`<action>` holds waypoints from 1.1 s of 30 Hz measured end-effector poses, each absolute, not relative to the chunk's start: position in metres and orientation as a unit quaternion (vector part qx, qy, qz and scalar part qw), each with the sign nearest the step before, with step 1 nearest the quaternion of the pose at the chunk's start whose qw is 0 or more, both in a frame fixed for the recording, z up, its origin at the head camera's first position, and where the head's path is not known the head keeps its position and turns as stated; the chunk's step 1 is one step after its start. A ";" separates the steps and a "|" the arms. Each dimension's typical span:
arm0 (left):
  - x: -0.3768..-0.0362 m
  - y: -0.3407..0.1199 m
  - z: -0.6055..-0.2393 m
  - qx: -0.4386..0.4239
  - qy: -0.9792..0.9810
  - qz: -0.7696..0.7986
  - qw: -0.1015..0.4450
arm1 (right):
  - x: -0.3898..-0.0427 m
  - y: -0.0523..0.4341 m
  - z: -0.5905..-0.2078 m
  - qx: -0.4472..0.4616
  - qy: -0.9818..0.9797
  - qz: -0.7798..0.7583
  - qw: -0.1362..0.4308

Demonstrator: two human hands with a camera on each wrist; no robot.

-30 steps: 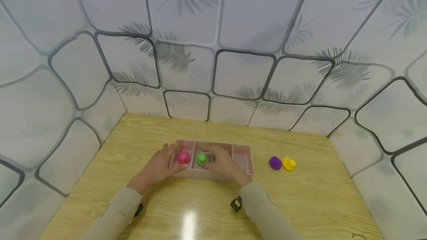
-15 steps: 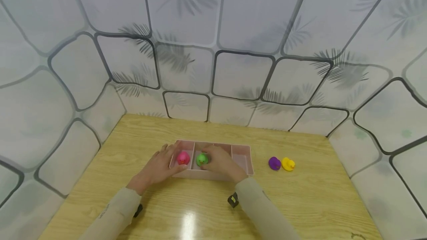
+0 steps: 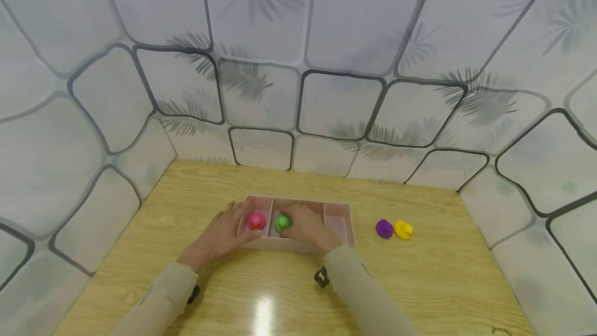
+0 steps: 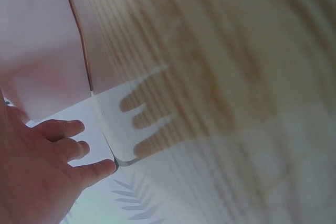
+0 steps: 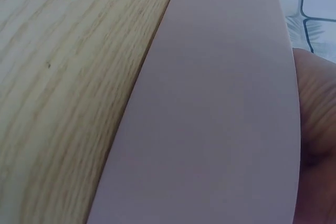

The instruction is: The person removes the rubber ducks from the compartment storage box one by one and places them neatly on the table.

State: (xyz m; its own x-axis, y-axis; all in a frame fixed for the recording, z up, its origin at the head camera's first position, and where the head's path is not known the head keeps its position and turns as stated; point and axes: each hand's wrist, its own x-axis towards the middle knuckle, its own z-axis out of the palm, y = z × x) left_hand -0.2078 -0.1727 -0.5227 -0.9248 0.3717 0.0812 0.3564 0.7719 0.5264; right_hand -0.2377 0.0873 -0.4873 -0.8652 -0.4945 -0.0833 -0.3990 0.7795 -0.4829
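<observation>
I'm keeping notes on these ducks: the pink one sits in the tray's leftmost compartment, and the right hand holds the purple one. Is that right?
Not quite: the head view shows the right hand holding the green duck, while the purple duck is on the table. The pink duck does sit in the leftmost compartment of the tray.

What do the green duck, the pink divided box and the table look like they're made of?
Green duck: probably rubber or soft vinyl, since it's evenly coloured and rounded; I can't tell which.
Pink divided box: likely moulded plastic, fairly matte, judging by its thin, smooth, plain walls.
Table: wood or wood-look laminate, given the streaky grain; the bright glare suggests gloss.
</observation>
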 end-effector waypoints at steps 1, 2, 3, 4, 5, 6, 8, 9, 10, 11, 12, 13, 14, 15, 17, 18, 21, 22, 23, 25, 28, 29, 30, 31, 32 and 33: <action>-0.208 -0.173 -0.523 0.194 0.941 0.276 0.013 | -0.238 0.087 -0.488 -0.238 0.938 -0.229 0.101; -0.208 -0.173 -0.523 0.193 0.941 0.277 0.015 | -0.238 0.086 -0.488 -0.236 0.939 -0.228 0.099; -0.208 -0.173 -0.523 0.193 0.941 0.278 0.015 | -0.238 0.086 -0.488 -0.235 0.940 -0.228 0.097; -0.208 -0.173 -0.523 0.193 0.941 0.277 0.014 | -0.238 0.085 -0.489 -0.235 0.940 -0.227 0.095; -0.208 -0.173 -0.523 0.193 0.941 0.277 0.015 | -0.238 0.085 -0.489 -0.233 0.940 -0.230 0.093; -0.208 -0.173 -0.523 0.192 0.942 0.276 0.015 | -0.238 0.085 -0.489 -0.231 0.940 -0.233 0.094; -0.208 -0.173 -0.522 0.192 0.942 0.276 0.015 | -0.238 0.084 -0.489 -0.227 0.939 -0.241 0.094; -0.208 -0.173 -0.522 0.192 0.942 0.276 0.015 | -0.238 0.084 -0.490 -0.226 0.938 -0.244 0.094; -0.208 -0.173 -0.522 0.193 0.942 0.276 0.016 | -0.238 0.084 -0.490 -0.226 0.937 -0.248 0.094; -0.208 -0.173 -0.522 0.193 0.942 0.276 0.016 | -0.238 0.085 -0.491 -0.226 0.937 -0.250 0.094; -0.208 -0.173 -0.522 0.192 0.942 0.275 0.016 | -0.238 0.085 -0.492 -0.227 0.936 -0.254 0.094; -0.208 -0.173 -0.522 0.192 0.942 0.276 0.016 | -0.239 0.085 -0.492 -0.227 0.935 -0.258 0.093; -0.208 -0.173 -0.521 0.192 0.942 0.276 0.016 | -0.239 0.086 -0.493 -0.226 0.933 -0.262 0.094; -0.208 -0.173 -0.521 0.192 0.942 0.276 0.017 | -0.239 0.086 -0.494 -0.227 0.932 -0.267 0.094; -0.208 -0.173 -0.521 0.191 0.942 0.276 0.017 | -0.239 0.087 -0.495 -0.226 0.930 -0.274 0.093; -0.208 -0.173 -0.521 0.191 0.942 0.276 0.017 | -0.239 0.087 -0.496 -0.225 0.929 -0.279 0.094; -0.208 -0.173 -0.520 0.192 0.941 0.277 0.015 | -0.240 0.088 -0.498 -0.231 0.927 -0.282 0.083; -0.208 -0.173 -0.520 0.193 0.941 0.277 0.014 | -0.240 0.089 -0.499 -0.234 0.927 -0.283 0.078; -0.208 -0.173 -0.520 0.193 0.941 0.277 0.013 | -0.240 0.089 -0.499 -0.237 0.927 -0.282 0.073; -0.208 -0.173 -0.520 0.194 0.941 0.277 0.012 | -0.240 0.089 -0.499 -0.241 0.926 -0.283 0.065; -0.208 -0.173 -0.521 0.193 0.942 0.275 0.014 | -0.239 0.091 -0.499 -0.245 0.925 -0.284 0.057; -0.208 -0.173 -0.521 0.193 0.942 0.275 0.015 | -0.238 0.091 -0.499 -0.246 0.925 -0.285 0.054; -0.208 -0.173 -0.521 0.192 0.942 0.274 0.016 | -0.238 0.092 -0.499 -0.249 0.924 -0.286 0.051; -0.208 -0.173 -0.521 0.191 0.942 0.274 0.017 | -0.237 0.092 -0.499 -0.250 0.923 -0.289 0.049; -0.208 -0.173 -0.521 0.191 0.943 0.274 0.017 | -0.237 0.093 -0.499 -0.251 0.921 -0.294 0.047; -0.208 -0.173 -0.521 0.190 0.942 0.275 0.018 | -0.236 0.094 -0.499 -0.250 0.920 -0.298 0.044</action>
State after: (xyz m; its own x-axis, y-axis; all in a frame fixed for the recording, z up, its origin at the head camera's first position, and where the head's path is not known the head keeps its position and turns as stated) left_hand -0.2078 -0.1728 -0.5214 -0.9269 0.3685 0.0710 0.3490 0.7767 0.5243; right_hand -0.2361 0.0938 -0.4995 -0.8706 -0.4874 0.0675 -0.4344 0.6969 -0.5707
